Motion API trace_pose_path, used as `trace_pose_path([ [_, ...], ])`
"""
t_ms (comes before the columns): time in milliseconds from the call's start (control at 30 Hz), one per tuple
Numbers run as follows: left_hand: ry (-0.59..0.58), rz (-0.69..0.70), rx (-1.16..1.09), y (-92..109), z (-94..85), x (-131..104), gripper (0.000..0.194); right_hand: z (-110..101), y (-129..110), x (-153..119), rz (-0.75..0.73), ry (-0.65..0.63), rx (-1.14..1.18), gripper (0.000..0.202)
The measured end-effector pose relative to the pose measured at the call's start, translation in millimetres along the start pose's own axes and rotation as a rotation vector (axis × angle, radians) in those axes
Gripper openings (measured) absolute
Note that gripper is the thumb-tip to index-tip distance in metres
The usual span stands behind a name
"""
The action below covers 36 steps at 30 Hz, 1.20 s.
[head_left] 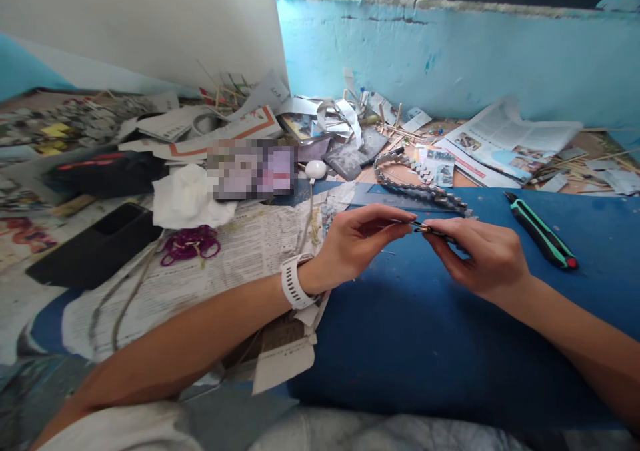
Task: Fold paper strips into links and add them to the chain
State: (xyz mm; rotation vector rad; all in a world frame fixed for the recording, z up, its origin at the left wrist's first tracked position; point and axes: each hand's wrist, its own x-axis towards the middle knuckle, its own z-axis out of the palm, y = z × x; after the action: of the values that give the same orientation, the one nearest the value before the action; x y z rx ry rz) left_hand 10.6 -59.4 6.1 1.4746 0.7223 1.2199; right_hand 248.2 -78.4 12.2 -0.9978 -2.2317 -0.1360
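Observation:
Over the blue table surface, my two hands meet fingertip to fingertip. My left hand (363,241), with a white watch (296,281) on its wrist, pinches a small thin strip (416,224), its kind partly hidden by the fingers. My right hand (483,254) is closed on the near end of what looks like a chain of folded paper (420,188). This grey zigzag chain curves away behind the right hand, across a clear ruler (385,196) lying flat. A green and black utility knife (543,231) lies to the right of my right hand.
Newspaper sheets (240,251) cover the left side, bearing a black phone-like case (97,244), purple yarn (190,246) and crumpled white tissue (185,194). A white round charger (315,169) with a cable sits mid-table. Paper scraps and thin sticks pile along the blue wall (450,64).

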Motion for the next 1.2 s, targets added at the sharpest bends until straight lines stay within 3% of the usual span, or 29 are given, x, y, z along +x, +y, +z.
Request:
trace_pose_path([
  [200,-0.052,0.009,-0.050,-1,-1.4,-2,0.014,0,0,0,-0.040,-0.007,-0.017,0.035],
  [433,-0.068,0.107,0.105,-1,-4.2,0,0.011,0,-1,-1,-0.086,-0.008,-0.051,0.035],
  [600,-0.024,0.009,0.184,-4,-3.8,0,0.010,1,0,-1,-0.060,-0.026,-0.043,0.032],
  [833,-0.049,-0.101,0.224,-5,-2.8,-1,0.016,-3,1,8,0.233,-0.210,0.282,0.018],
  [1000,-0.100,-0.131,0.258,-10,-3.9,-1,0.016,-9,7,15,0.438,-0.405,0.457,0.023],
  [1200,-0.131,-0.130,0.241,-18,-4.6,-1,0.014,-13,6,17,0.532,-0.477,0.516,0.020],
])
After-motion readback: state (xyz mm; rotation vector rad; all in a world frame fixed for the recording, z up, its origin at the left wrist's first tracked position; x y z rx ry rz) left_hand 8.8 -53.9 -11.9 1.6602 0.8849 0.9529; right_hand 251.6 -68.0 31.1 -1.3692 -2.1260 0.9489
